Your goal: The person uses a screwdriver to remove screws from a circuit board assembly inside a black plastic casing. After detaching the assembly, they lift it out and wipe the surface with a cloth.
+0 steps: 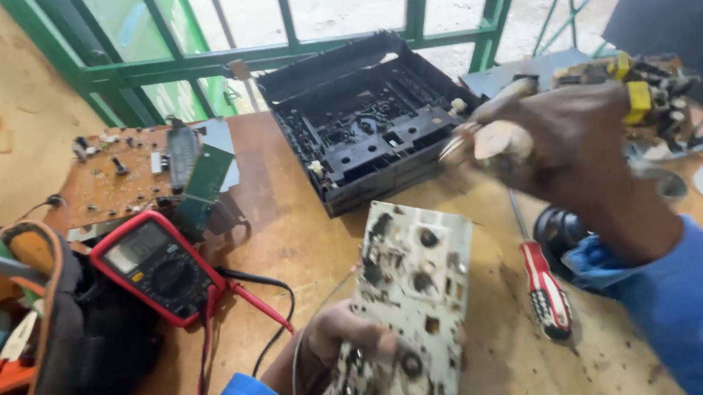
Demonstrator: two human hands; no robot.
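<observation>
White board, grimy, tilted up at the surface's near edge; left hand fingers gripping its lower corner; right hand raised, blurred, fingers closed on a pale tool; screwdriver just right; multimeter left; black chassis behind.

Electronics repair workshop, plainly. Scuffed wooden workbench at the centre, red multimeter on its left part, gutted black plastic chassis at its far edge, bare brown circuit board at far left, red-handled screwdriver toward its right.
</observation>
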